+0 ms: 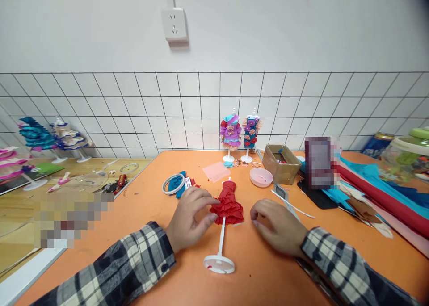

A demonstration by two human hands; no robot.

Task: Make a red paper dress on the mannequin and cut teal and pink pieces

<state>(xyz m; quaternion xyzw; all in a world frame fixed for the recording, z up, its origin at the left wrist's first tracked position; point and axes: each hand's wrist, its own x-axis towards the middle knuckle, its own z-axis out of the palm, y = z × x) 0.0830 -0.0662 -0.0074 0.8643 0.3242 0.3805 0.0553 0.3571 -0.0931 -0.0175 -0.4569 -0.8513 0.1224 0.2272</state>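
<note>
A miniature dress form in a red ruffled dress [229,201] lies on the orange table, its round white base [219,265] towards me. My left hand [189,216] is at the left edge of the skirt. Its thumb and forefinger are spread a little apart, with the fingertips touching the ruffles. To the right of the dress, apart from it, my right hand [279,228] rests near the table with its fingers curled in. What those fingers hold, if anything, is hidden. Scissors [284,196] and a thin white strip lie just beyond the right hand.
Two dressed miniature forms [230,134] stand at the back by the tiled wall. A cardboard box [281,164], a pink dish [261,178] and pink paper [215,171] sit nearer. A tape roll [173,184] lies left; coloured paper rolls [385,192] fill the right side.
</note>
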